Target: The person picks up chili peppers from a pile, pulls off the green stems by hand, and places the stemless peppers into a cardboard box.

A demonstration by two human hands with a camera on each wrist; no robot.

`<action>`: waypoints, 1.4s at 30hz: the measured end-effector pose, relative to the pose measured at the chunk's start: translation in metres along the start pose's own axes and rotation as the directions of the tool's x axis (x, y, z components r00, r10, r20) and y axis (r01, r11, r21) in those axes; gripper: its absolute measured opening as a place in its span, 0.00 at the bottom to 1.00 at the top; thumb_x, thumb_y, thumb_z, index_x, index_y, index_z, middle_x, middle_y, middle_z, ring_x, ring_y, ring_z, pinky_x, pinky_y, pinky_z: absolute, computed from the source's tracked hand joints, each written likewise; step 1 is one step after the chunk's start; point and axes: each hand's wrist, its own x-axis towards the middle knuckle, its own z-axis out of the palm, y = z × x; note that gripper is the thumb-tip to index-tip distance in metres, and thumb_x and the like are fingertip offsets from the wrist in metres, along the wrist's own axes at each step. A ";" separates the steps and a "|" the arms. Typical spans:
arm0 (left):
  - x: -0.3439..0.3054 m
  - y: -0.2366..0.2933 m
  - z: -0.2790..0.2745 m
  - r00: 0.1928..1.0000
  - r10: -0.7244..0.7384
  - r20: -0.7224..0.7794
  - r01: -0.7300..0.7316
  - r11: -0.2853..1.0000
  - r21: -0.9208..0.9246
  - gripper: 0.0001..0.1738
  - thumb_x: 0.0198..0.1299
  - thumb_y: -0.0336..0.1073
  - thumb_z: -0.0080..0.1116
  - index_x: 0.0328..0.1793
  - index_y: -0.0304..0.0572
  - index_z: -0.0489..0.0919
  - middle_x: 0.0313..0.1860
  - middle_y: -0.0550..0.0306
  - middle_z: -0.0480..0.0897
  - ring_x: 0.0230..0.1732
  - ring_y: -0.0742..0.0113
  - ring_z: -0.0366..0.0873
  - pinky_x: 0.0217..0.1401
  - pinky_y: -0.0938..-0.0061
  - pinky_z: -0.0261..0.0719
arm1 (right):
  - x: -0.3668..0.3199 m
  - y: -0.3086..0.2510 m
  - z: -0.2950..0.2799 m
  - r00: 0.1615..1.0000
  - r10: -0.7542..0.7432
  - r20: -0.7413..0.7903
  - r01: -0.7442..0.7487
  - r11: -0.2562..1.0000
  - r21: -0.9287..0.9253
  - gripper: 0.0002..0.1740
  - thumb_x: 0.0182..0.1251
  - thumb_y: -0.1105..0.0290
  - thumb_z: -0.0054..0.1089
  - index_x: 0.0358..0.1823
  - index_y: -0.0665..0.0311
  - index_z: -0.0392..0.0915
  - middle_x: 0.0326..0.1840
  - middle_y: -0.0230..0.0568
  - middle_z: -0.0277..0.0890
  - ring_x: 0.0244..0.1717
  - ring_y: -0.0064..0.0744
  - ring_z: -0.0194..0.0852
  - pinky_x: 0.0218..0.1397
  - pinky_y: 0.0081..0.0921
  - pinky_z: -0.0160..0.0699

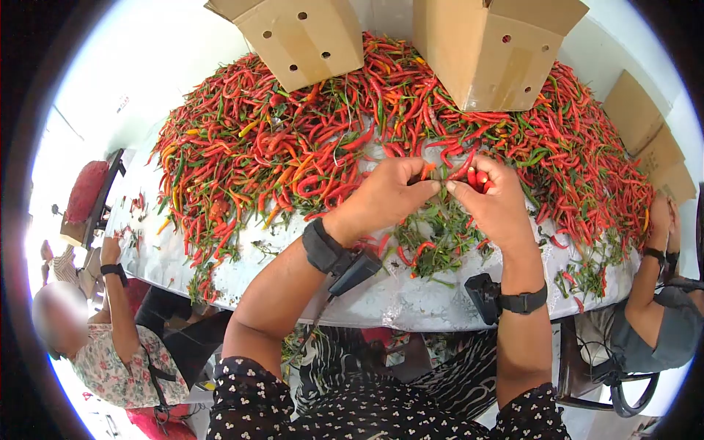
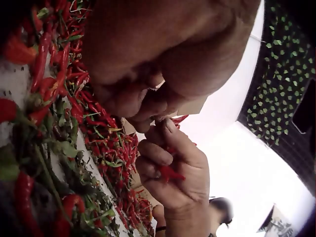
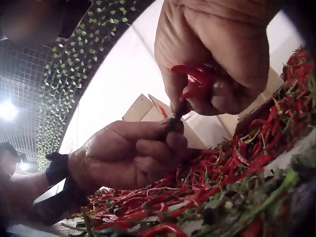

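Over the table my two hands meet at the fingertips. With thumb and forefinger my left hand [image 1: 389, 194] pinches a chili's green stem [image 3: 174, 121]; an orange-red chili [image 1: 428, 171] shows by those fingers. My right hand [image 1: 500, 209] grips several red chilies [image 3: 198, 81] in its curled fingers, their ends poking out of the palm. Its thumb and fingertip come right up to the same stem. Below both hands lies a pile of green stems and leaves [image 1: 440, 246] mixed with a few chilies. Beyond them spreads a big heap of red chilies [image 1: 242, 161].
Two cardboard boxes [image 1: 308, 44] with round holes stand in the heap at the back. Flattened cardboard [image 1: 649, 139] leans at the far right. A white cover [image 1: 352, 312] lies over the table. One person [image 1: 117, 352] sits at the left, another [image 1: 653, 323] at the right.
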 end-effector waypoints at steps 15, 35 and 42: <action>-0.003 0.009 -0.001 0.988 0.088 -0.126 -0.056 0.969 0.239 0.10 0.56 0.34 0.55 0.33 0.32 0.76 0.19 0.64 0.72 0.24 0.81 0.65 0.24 0.77 0.65 | -0.004 -0.009 0.011 0.989 -0.111 -0.093 0.098 0.987 -0.128 0.06 0.49 0.75 0.62 0.26 0.67 0.74 0.17 0.30 0.68 0.18 0.19 0.65 0.23 0.20 0.65; 0.112 0.000 0.015 0.999 0.037 -0.010 -0.011 0.531 0.847 0.23 0.51 0.50 0.55 0.39 0.35 0.79 0.37 0.42 0.80 0.42 0.47 0.78 0.46 0.60 0.74 | 0.016 0.014 -0.052 0.973 0.226 -0.048 -0.077 0.515 0.854 0.11 0.60 0.62 0.56 0.30 0.62 0.71 0.25 0.37 0.72 0.18 0.22 0.65 0.12 0.14 0.52; 0.132 -0.010 0.029 0.990 -0.144 0.000 0.052 0.357 0.933 0.22 0.47 0.48 0.59 0.38 0.34 0.80 0.40 0.41 0.80 0.43 0.48 0.78 0.45 0.61 0.76 | 0.014 0.016 -0.062 0.961 0.252 -0.111 -0.036 0.516 0.856 0.11 0.60 0.62 0.57 0.28 0.60 0.72 0.23 0.35 0.72 0.16 0.21 0.65 0.11 0.14 0.50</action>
